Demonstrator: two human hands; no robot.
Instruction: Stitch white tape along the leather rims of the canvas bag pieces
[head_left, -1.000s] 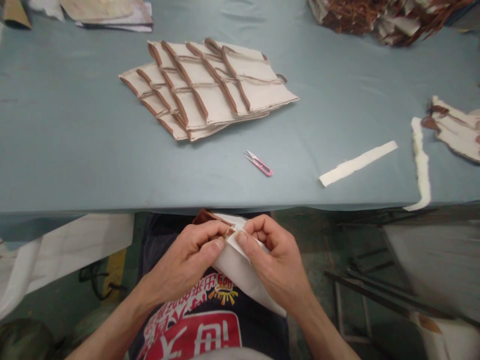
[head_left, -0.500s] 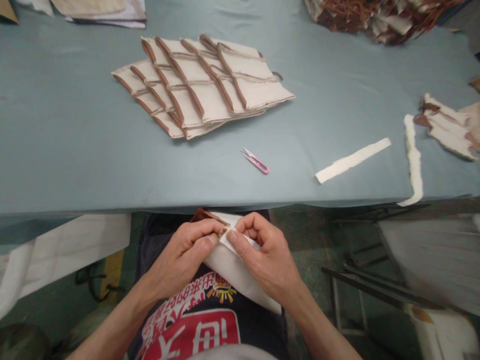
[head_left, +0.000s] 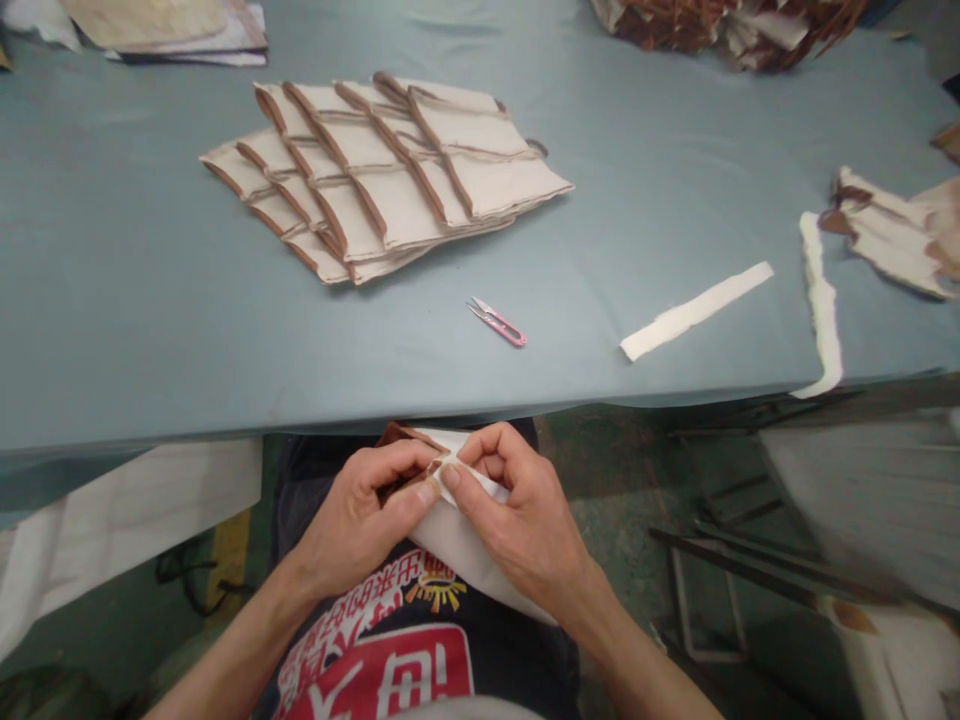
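Over my lap, just below the table edge, I hold a white cloth piece with brown trim (head_left: pixel 480 550). My left hand (head_left: pixel 373 503) pinches its brown-edged part between thumb and forefinger. Right beside it, my right hand (head_left: pixel 517 520) pinches the white fabric, its thumb nearly touching the left thumb. The fingertips of both hands meet at one spot on the seam, and the exact fold between them is partly hidden. On the table ahead lie pink-handled thread snips (head_left: pixel 497 322), apart from both hands.
Overlapping cream cloth pouches with brown edging (head_left: pixel 405 170) lie on the blue-green table cover (head_left: pixel 112 300). To the right are a white strip (head_left: pixel 697 312), a ragged strip (head_left: pixel 821 305) and crumpled cloth (head_left: pixel 892 235). A brown scrap heap (head_left: pixel 720 25) sits at the back.
Both hands stay pinched on the cloth at nearly the same place, with small finger shifts. The table objects appear slightly further left as the view turns.
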